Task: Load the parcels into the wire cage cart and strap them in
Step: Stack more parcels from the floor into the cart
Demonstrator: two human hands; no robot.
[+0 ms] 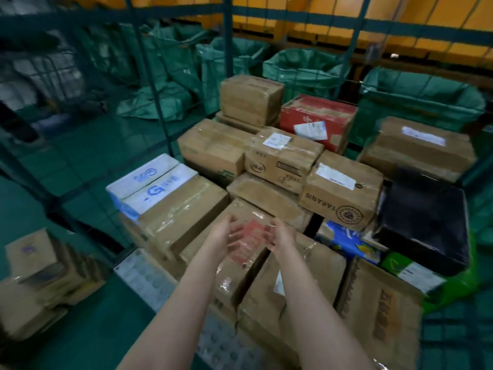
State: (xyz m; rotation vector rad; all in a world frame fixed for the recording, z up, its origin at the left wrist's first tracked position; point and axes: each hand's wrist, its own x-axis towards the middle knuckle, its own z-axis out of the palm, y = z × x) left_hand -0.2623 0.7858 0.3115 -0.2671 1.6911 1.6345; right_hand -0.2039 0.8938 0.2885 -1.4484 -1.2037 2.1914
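Head view: packed into the wire cage cart (157,108), brown parcels (282,158) beside a red box (317,116) and a black box (424,225); over the near taped carton (249,252) with red print, left hand (224,233) and right hand (280,233), blurred, fingers loose, gripping nothing.

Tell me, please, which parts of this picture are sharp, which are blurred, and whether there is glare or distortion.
Head view: the TARANIS box is sharp enough to read; the left hand and right hand smear with motion blur; the corners are soft; tape on the red-printed box glares; the cage bars bow from the wide lens.
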